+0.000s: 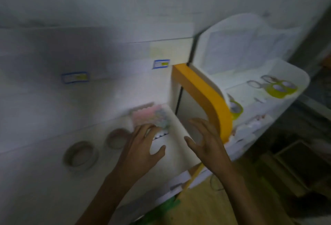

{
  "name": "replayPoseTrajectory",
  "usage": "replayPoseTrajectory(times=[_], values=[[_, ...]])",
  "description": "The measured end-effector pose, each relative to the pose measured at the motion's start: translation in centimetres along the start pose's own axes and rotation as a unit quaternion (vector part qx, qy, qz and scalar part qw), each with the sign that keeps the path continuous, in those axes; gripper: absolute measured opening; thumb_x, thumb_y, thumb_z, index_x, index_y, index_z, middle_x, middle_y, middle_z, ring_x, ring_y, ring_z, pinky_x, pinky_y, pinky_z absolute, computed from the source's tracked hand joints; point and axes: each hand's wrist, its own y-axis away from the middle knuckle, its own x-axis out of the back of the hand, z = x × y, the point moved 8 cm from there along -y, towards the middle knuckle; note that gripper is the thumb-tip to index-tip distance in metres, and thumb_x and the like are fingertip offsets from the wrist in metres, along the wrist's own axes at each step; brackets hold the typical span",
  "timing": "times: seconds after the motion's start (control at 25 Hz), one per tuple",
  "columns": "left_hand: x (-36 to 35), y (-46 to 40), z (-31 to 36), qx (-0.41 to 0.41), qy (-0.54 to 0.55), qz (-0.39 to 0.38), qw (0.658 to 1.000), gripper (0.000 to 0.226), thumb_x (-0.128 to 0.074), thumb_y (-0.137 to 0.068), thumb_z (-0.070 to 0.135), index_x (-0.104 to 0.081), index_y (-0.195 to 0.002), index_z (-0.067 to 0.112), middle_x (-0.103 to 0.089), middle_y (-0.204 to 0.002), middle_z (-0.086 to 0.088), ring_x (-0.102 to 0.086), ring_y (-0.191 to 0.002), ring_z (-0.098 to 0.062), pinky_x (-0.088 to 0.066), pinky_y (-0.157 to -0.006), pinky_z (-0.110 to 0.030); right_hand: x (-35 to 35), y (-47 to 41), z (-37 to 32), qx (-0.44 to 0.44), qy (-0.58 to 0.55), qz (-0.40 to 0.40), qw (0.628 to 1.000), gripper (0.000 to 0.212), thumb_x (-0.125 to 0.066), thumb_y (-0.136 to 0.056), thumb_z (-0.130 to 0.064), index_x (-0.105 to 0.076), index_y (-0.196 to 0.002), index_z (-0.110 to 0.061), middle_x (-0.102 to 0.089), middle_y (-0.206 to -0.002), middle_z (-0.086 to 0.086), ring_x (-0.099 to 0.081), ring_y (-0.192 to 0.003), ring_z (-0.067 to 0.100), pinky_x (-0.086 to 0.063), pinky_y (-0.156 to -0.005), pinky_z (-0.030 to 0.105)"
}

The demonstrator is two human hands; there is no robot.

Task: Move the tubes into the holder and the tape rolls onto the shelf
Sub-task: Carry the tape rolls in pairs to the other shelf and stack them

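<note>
Head view, blurred. Tubes (152,117): pink-white cluster on white table (44,180). Left hand (143,146) beside tubes, fingers spread, grasping nothing visible. Right hand (206,140) right of tubes, released. Two tape rolls (80,155) left of tubes.

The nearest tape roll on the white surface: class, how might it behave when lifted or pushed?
The nearest tape roll lies flat, so it probably slides rather than rolls. Its open ring shape suggests it is light and easy to pinch. Stood on edge, it would likely roll. Blur hides its surface.
</note>
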Motion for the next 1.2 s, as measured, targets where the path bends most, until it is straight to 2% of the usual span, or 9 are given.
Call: replayPoseTrajectory(times=[0.08,0.16,0.28,0.36,0.44,0.56,0.8,1.08,1.2], values=[[-2.7,-1.7,4.0,-0.021,0.014,-0.020,0.999,0.050,-0.057,-0.079,0.047,-0.060,-0.120,0.019,-0.057,-0.120,0.001,-0.055,-0.113,-0.022,-0.051,-0.089,-0.043,4.0,1.4,2.5,-0.013,0.002,0.016,1.000,0.046,-0.055,-0.091,-0.043,-0.055,-0.131,-0.019,-0.053,-0.134,0.001,-0.048,-0.125,0.015,-0.039,-0.103,0.023],[-5.7,-3.1,8.7,-0.035,0.020,-0.031,0.999,0.052,-0.053,-0.081,0.052,-0.058,-0.123,0.022,-0.056,-0.123,0.004,-0.054,-0.113,-0.018,-0.052,-0.089,-0.040,7.9,3.3,5.9,-0.039,0.007,0.021,0.999,0.046,-0.055,-0.091,-0.044,-0.051,-0.133,-0.025,-0.051,-0.136,-0.004,-0.046,-0.126,0.011,-0.033,-0.104,0.015],[-10.2,-4.7,16.5,-0.078,0.014,-0.040,0.996,0.049,-0.053,-0.082,0.051,-0.056,-0.122,0.025,-0.055,-0.122,0.004,-0.054,-0.110,-0.019,-0.052,-0.083,-0.037,13.7,6.2,11.5,-0.073,0.016,0.045,0.996,0.047,-0.057,-0.089,-0.046,-0.052,-0.132,-0.026,-0.054,-0.133,-0.006,-0.048,-0.124,0.012,-0.037,-0.104,0.020],[-13.1,-5.7,20.6,-0.101,-0.035,-0.032,0.994,0.046,-0.058,-0.078,0.049,-0.054,-0.118,0.027,-0.056,-0.117,0.002,-0.055,-0.106,-0.024,-0.051,-0.079,-0.040,17.0,7.9,15.5,-0.088,0.031,0.054,0.994,0.046,-0.060,-0.088,-0.042,-0.053,-0.131,-0.025,-0.054,-0.133,-0.006,-0.048,-0.124,0.011,-0.033,-0.105,0.015],[-14.8,-6.8,21.5,-0.053,-0.090,-0.022,0.994,0.047,-0.059,-0.076,0.048,-0.057,-0.115,0.022,-0.058,-0.112,-0.002,-0.056,-0.104,-0.031,-0.049,-0.078,-0.043,19.2,9.3,19.4,-0.111,0.032,0.055,0.992,0.047,-0.061,-0.087,-0.042,-0.053,-0.131,-0.026,-0.052,-0.133,-0.010,-0.044,-0.123,0.005,-0.022,-0.104,0.003],[-15.6,-7.6,22.9,0.019,-0.151,-0.013,0.988,0.056,-0.058,-0.076,0.052,-0.059,-0.120,0.018,-0.059,-0.117,-0.009,-0.054,-0.107,-0.035,-0.049,-0.082,-0.047,21.2,10.6,24.5,-0.136,0.019,0.046,0.990,0.049,-0.058,-0.087,-0.049,-0.051,-0.131,-0.030,-0.047,-0.134,-0.017,-0.042,-0.124,0.000,-0.021,-0.101,0.002],[-19.7,-13.7,29.0,-0.034,-0.076,0.031,0.996,0.058,-0.054,-0.080,0.049,-0.056,-0.126,0.015,-0.058,-0.121,-0.009,-0.052,-0.109,-0.029,-0.051,-0.087,-0.045,22.5,8.7,31.9,-0.150,-0.007,0.029,0.988,0.048,-0.064,-0.086,-0.041,-0.045,-0.130,-0.038,-0.044,-0.133,-0.020,-0.042,-0.123,0.002,-0.025,-0.099,0.008],[-29.5,-23.8,27.3,-0.023,-0.060,0.000,0.998,0.062,-0.051,-0.075,0.053,-0.059,-0.125,0.016,-0.060,-0.123,-0.009,-0.055,-0.111,-0.033,-0.050,-0.089,-0.049,24.1,2.6,41.9,-0.134,0.005,0.012,0.991,0.047,-0.063,-0.086,-0.042,-0.048,-0.130,-0.034,-0.054,-0.131,-0.011,-0.049,-0.120,0.007,-0.035,-0.100,0.017],[-32.7,-28.7,26.0,0.005,-0.058,-0.007,0.998,0.062,-0.051,-0.075,0.055,-0.057,-0.126,0.021,-0.060,-0.123,-0.005,-0.055,-0.113,-0.029,-0.049,-0.091,-0.047,24.2,-1.5,46.7,-0.146,0.004,-0.013,0.989,0.045,-0.062,-0.088,-0.040,-0.049,-0.130,-0.033,-0.051,-0.133,-0.014,-0.045,-0.122,0.004,-0.032,-0.103,0.018]])
